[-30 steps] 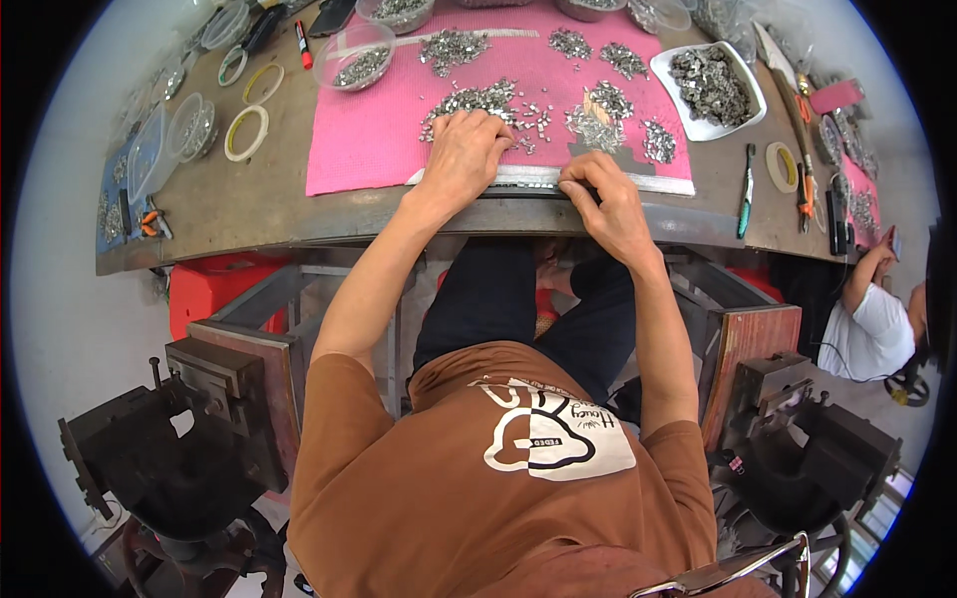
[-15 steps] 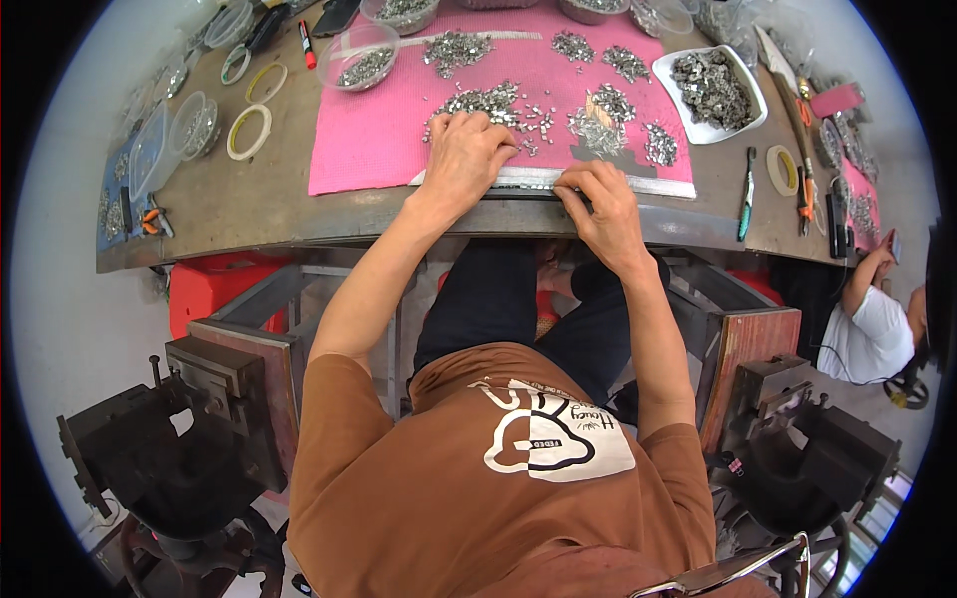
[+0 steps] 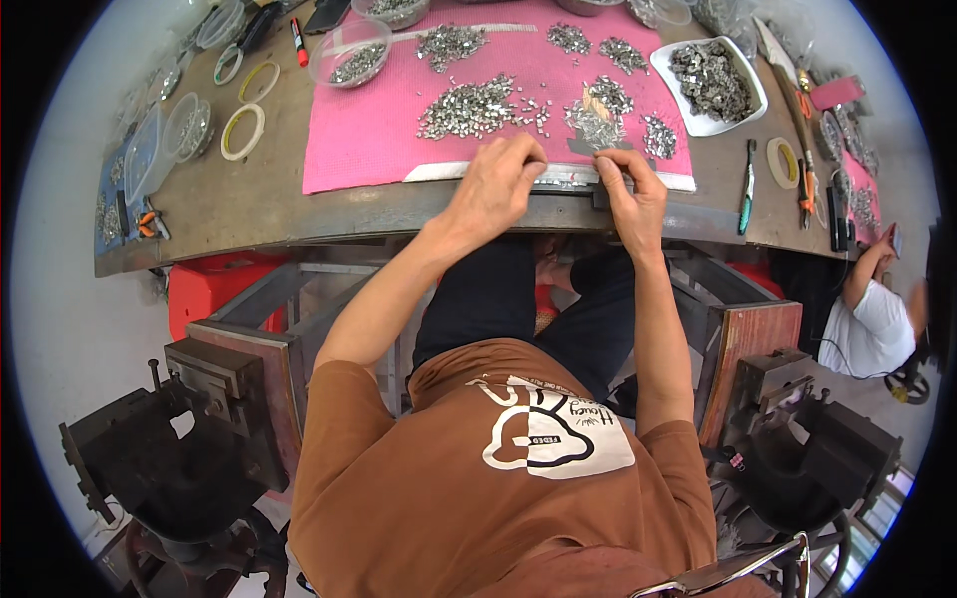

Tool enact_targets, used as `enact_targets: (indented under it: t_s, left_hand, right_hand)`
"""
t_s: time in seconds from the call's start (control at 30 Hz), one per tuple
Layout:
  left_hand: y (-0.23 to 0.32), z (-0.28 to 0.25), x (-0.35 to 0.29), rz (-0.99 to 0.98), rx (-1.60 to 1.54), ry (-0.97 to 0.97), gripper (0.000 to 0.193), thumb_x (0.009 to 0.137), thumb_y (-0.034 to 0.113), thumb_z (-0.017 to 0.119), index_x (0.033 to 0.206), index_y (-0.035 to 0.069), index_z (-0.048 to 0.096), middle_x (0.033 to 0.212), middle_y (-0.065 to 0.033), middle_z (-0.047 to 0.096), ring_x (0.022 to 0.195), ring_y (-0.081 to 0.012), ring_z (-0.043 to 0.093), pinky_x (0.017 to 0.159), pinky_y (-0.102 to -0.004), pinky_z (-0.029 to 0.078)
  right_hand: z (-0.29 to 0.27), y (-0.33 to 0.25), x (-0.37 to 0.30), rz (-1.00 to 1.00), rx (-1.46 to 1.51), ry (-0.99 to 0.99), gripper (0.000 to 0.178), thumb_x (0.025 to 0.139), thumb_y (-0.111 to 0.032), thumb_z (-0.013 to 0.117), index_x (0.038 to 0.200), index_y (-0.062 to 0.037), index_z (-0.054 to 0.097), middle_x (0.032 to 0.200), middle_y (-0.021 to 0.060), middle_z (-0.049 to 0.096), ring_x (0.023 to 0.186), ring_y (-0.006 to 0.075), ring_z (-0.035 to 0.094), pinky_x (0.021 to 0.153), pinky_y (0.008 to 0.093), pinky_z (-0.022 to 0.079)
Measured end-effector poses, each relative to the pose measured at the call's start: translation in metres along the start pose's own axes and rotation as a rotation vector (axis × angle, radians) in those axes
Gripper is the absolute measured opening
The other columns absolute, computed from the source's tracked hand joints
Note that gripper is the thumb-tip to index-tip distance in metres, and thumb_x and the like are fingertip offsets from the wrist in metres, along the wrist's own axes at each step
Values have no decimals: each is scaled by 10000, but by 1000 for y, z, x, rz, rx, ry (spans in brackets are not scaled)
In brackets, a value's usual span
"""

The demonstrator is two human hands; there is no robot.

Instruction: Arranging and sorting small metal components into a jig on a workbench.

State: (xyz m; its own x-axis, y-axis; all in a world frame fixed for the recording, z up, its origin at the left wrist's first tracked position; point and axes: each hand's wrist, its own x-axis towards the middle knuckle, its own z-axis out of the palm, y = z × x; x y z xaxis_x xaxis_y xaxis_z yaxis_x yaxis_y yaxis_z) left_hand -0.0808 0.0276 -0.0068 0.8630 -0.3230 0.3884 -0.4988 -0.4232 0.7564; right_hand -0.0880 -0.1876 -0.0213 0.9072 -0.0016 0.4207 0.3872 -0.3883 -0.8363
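Observation:
My left hand (image 3: 495,187) is at the table's front edge, its fingertips pressed together over a narrow dark strip (image 3: 566,187) with small silvery pieces along it. Whatever those fingers grip is hidden or too small to name. At the strip's right end, my right hand (image 3: 638,199) is closed in a pinch beside a small dark block (image 3: 600,195); what it holds, if anything, cannot be made out. Beyond the left hand lies a large pile of small metal pieces (image 3: 469,108) on a pink mat (image 3: 369,135). A heap of thin clear-looking slivers (image 3: 596,130) lies beyond the right hand.
A white dish (image 3: 743,122) of metal pieces stands right of the mat, a clear bowl (image 3: 329,65) at its left. Tape rolls (image 3: 242,133), a red marker (image 3: 299,42) and a toothbrush (image 3: 748,189) lie on the table. Another person (image 3: 872,324) is at far right.
My left hand has moved right, off the large pile's near edge, to the strip. My right hand has shifted right, and the dark block now shows beside it.

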Motion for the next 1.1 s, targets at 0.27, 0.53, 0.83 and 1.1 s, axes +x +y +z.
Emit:
enact_targets:
  t_s: [0.27,0.53,0.83,1.1]
  left_hand:
    - [4,25,-6,122,132,30,81,885,28,642,952,29,596,912,-103,608,899,-289,577,815,-397,422]
    - [7,34,-10,217,288,144,155,837,21,703,963,29,613,908,-99,624,848,-299,594,765,-411,469]
    - [2,35,-15,249,339,213,133,799,74,744,892,51,651,919,-78,630,881,-282,595,818,-407,496]
    - [2,38,-14,206,214,235,147,805,60,735,920,50,644,875,-96,623,864,-295,593,806,-413,482]
  right_hand:
    - [1,12,-6,109,81,49,88,935,-73,688,984,-2,707,841,28,658,773,98,600,714,252,476]
    - [2,-2,15,-85,-171,-89,91,896,-78,702,955,-9,706,827,85,653,718,212,619,677,328,485]
    - [25,-3,62,-212,-236,-475,125,856,-78,713,975,-46,734,855,117,655,752,279,634,668,376,485]
    - [33,3,70,-376,-322,-529,112,839,-86,703,935,-28,711,857,134,643,762,313,630,672,407,494]
